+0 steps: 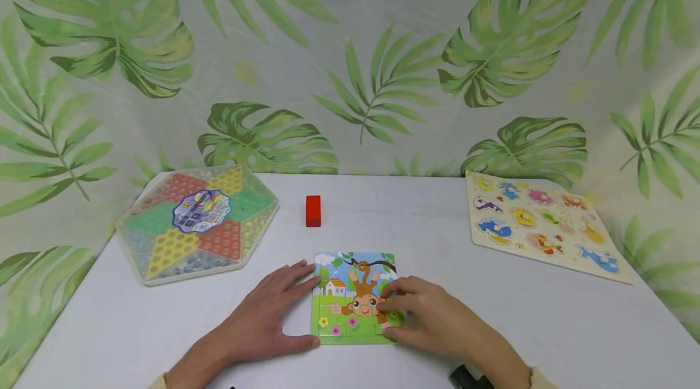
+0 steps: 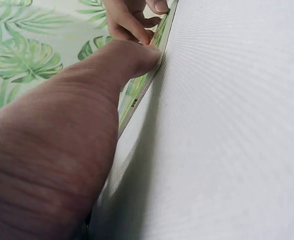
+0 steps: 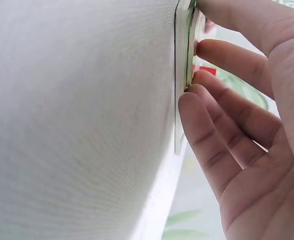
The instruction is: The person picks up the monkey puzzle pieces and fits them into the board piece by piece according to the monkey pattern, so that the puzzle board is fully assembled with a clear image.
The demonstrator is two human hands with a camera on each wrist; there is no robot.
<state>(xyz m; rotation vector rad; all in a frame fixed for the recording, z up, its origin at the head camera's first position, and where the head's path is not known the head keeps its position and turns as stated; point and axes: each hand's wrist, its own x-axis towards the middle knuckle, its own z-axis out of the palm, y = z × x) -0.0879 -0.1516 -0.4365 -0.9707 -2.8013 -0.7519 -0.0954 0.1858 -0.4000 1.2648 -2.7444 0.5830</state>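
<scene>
A square jigsaw puzzle [image 1: 350,328] with a monkey hanging from a branch lies on the white table. My left hand [image 1: 268,313] rests at its left side, fingers extended, fingertips on the upper left edge and thumb at the lower left corner. In the left wrist view the thumb [image 2: 146,59] touches the puzzle's rim. On the right side, my right hand [image 1: 432,316] pinches a puzzle piece [image 1: 381,318] near the monkey's face, between thumb and bent fingers. The right wrist view shows its fingertips [image 3: 199,80] against the board's edge; the piece is mostly hidden.
A red block [image 1: 313,211] stands behind the puzzle. At the back left lies a hexagonal Chinese checkers board [image 1: 158,219]; at the back right, a wooden sea-animal peg puzzle [image 1: 525,213]. A black object [image 1: 470,378] is by my right wrist. A leaf-print cloth [image 1: 383,152] hangs behind.
</scene>
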